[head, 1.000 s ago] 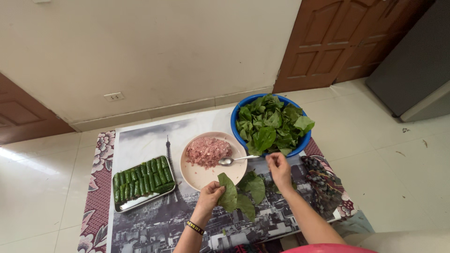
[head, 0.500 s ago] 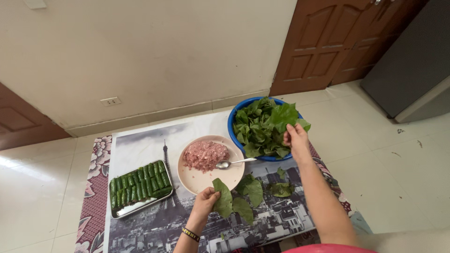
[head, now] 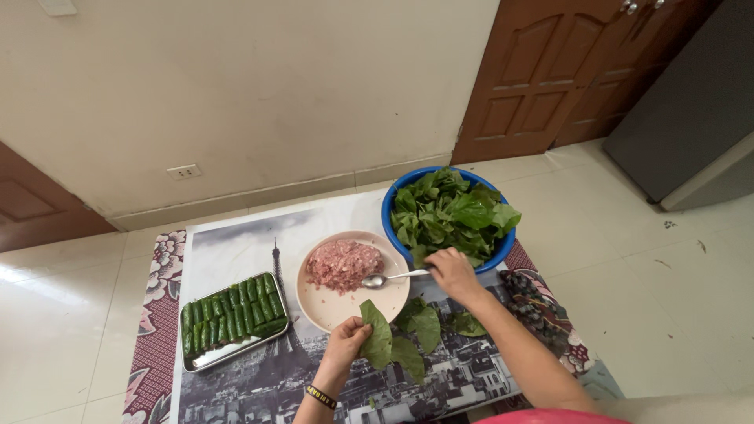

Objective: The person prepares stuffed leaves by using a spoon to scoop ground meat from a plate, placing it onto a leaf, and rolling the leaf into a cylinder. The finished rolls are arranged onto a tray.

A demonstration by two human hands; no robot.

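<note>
The printed mat (head: 236, 251) is carrying the blue basin (head: 390, 224) of leaves. The right hand (head: 450, 271), back from that basin, is closing on the spoon (head: 393, 277) resting in the meat plate (head: 345, 310). The left hand (head: 345, 341) is pinching a leaf (head: 378, 338), so filling is beginning.

Bright even daylight, soft shadows, sharp (edges bowed)

A printed mat (head: 236, 243) covers the tiled floor (head: 63, 314), carrying a tray of leaf rolls (head: 233, 320), a plate of minced meat (head: 345, 302), a blue bowl of leaves (head: 449, 216) and loose leaves (head: 424, 326).
</note>
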